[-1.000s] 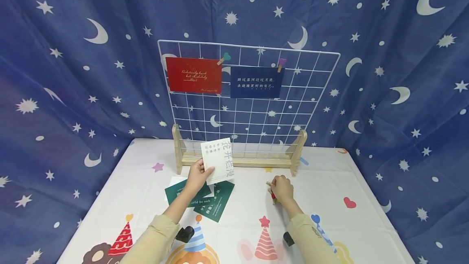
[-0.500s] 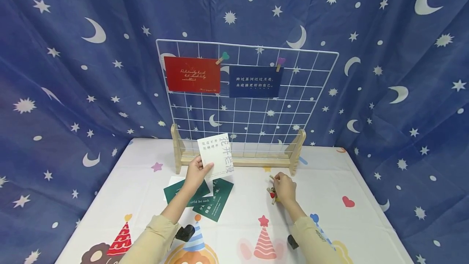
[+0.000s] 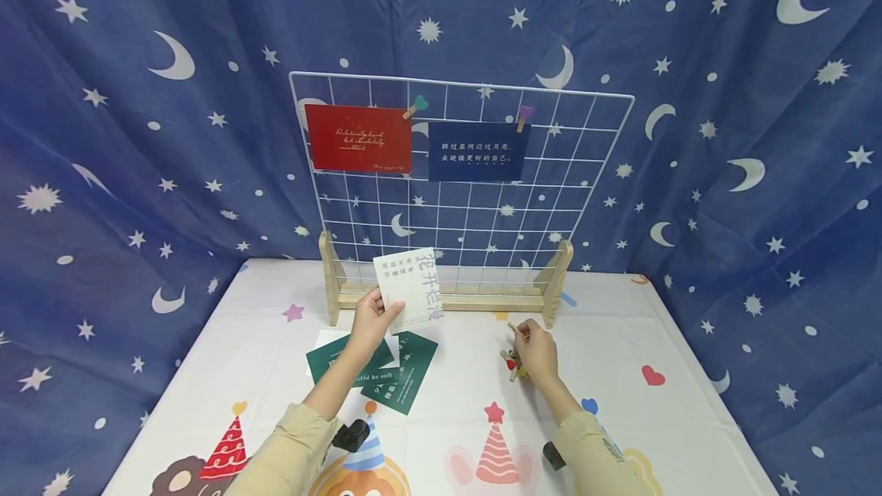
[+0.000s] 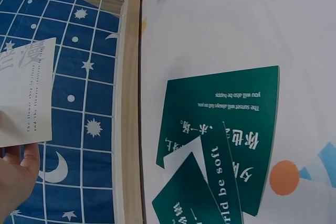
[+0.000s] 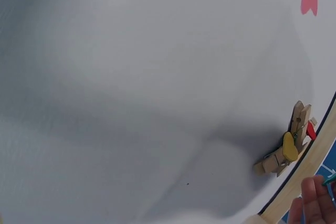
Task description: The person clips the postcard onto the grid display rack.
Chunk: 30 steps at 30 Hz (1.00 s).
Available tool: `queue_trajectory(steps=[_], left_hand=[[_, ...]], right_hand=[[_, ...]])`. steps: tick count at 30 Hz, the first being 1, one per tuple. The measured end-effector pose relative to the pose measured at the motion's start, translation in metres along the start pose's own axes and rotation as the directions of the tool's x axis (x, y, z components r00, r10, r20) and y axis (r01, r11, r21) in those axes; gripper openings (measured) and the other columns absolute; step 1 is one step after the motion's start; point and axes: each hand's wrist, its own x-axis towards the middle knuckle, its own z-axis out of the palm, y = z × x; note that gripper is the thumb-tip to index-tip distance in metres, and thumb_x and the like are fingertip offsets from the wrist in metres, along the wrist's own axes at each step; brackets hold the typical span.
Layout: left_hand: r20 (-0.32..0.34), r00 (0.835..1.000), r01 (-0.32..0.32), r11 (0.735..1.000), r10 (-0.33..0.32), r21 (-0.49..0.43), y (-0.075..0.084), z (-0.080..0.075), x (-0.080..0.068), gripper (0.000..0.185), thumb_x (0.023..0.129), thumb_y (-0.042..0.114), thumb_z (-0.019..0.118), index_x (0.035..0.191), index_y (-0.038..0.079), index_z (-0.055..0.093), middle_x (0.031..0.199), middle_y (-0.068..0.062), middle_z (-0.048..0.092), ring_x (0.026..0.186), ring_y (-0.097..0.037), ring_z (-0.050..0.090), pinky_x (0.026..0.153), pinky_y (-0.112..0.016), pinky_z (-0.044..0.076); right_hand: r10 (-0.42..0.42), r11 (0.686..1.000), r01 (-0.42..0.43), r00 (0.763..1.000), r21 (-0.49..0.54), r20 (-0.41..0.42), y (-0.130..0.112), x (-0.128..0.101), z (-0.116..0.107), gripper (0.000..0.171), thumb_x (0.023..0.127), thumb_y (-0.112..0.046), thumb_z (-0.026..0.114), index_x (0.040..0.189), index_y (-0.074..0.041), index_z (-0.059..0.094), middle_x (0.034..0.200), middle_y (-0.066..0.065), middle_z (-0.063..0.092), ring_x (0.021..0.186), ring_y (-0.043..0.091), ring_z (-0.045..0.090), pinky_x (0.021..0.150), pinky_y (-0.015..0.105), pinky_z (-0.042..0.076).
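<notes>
My left hand (image 3: 374, 319) pinches a white card (image 3: 409, 288) with grey Chinese print by its lower left corner and holds it up in front of the wooden stand (image 3: 441, 299). The card (image 4: 26, 98) also shows in the left wrist view, with the thumb (image 4: 18, 179) under it. My right hand (image 3: 534, 349) pinches a small wooden clothespin (image 3: 514, 327) with a green tip, just above a little pile of clothespins (image 3: 511, 364) on the table. That pile (image 5: 287, 149), with a yellow heart and a red one, lies by the stand's rail.
A white wire grid (image 3: 462, 174) stands in the stand, with a red card (image 3: 358, 138) and a navy card (image 3: 478, 151) clipped along its top. Green cards (image 3: 386, 370) lie overlapped on the printed tablecloth (image 3: 455, 404). A starry blue curtain hangs behind.
My right hand has come up off the clothespin pile with one pin and moved a little toward the stand. The left hand has raised the white card slightly.
</notes>
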Motion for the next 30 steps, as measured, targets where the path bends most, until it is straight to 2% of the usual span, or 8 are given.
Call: queue_trajectory(steps=[4, 11, 15, 19, 22, 30], left_hand=[[0.006, 1.0, -0.009, 1.0, 0.009, -0.013, 0.004, 0.001, 0.0, 0.035, 0.088, -0.004, 0.059, 0.121, -0.01, 0.053, 0.111, -0.03, 0.063, 0.098, -0.036, 0.067, 0.077, -0.029, 0.058], [0.013, 1.0, 0.0, 1.0, 0.0, 0.001, 0.009, 0.001, -0.002, 0.034, 0.089, -0.002, 0.059, 0.121, -0.009, 0.053, 0.112, -0.029, 0.063, 0.102, -0.038, 0.065, 0.08, -0.033, 0.057], [0.017, 1.0, 0.009, 1.0, -0.009, 0.002, 0.009, 0.001, -0.003, 0.034, 0.089, -0.002, 0.058, 0.122, -0.008, 0.053, 0.113, -0.028, 0.063, 0.103, -0.038, 0.064, 0.082, -0.036, 0.057], [0.017, 1.0, 0.007, 1.0, -0.007, 0.015, 0.004, 0.002, -0.002, 0.033, 0.089, -0.001, 0.058, 0.121, -0.007, 0.053, 0.113, -0.027, 0.064, 0.103, -0.037, 0.065, 0.083, -0.039, 0.056], [0.017, 1.0, 0.01, 1.0, -0.01, 0.015, 0.001, 0.003, -0.003, 0.033, 0.089, -0.001, 0.058, 0.121, -0.006, 0.054, 0.113, -0.027, 0.064, 0.102, -0.037, 0.065, 0.083, -0.039, 0.056], [0.021, 0.999, 0.027, 1.0, -0.027, -0.003, -0.003, 0.005, -0.005, 0.034, 0.089, -0.001, 0.058, 0.123, -0.006, 0.052, 0.115, -0.026, 0.063, 0.104, -0.037, 0.064, 0.083, -0.036, 0.056]], right_hand=[[0.044, 0.997, -0.044, 0.999, 0.062, 0.003, -0.002, 0.0, -0.003, 0.009, 0.088, -0.008, 0.06, 0.091, 0.0, 0.064, 0.082, 0.014, 0.069, 0.071, 0.023, 0.064, 0.063, 0.034, 0.052], [0.132, 0.977, -0.13, 0.991, 0.167, -0.002, -0.002, 0.0, -0.006, 0.012, 0.09, -0.008, 0.058, 0.095, 0.001, 0.064, 0.089, 0.016, 0.068, 0.076, 0.023, 0.061, 0.063, 0.025, 0.047], [0.156, 0.965, -0.148, 0.988, 0.215, -0.019, -0.002, 0.0, -0.007, 0.014, 0.09, -0.006, 0.058, 0.098, 0.004, 0.065, 0.086, 0.019, 0.066, 0.071, 0.019, 0.06, 0.059, 0.021, 0.045], [0.159, 0.964, -0.15, 0.987, 0.219, -0.024, 0.0, -0.001, -0.009, 0.017, 0.092, -0.007, 0.057, 0.102, 0.005, 0.062, 0.08, 0.019, 0.065, 0.062, 0.015, 0.059, 0.053, 0.018, 0.043], [0.161, 0.965, -0.153, 0.987, 0.215, -0.02, 0.002, -0.002, -0.01, 0.017, 0.094, -0.009, 0.055, 0.099, 0.006, 0.061, 0.074, 0.02, 0.064, 0.057, 0.014, 0.058, 0.05, 0.018, 0.042], [0.212, 0.929, -0.21, 0.977, 0.304, 0.028, 0.008, -0.003, -0.008, 0.021, 0.093, -0.012, 0.058, 0.094, 0.009, 0.063, 0.072, 0.022, 0.067, 0.063, 0.029, 0.067, 0.051, 0.015, 0.049]])
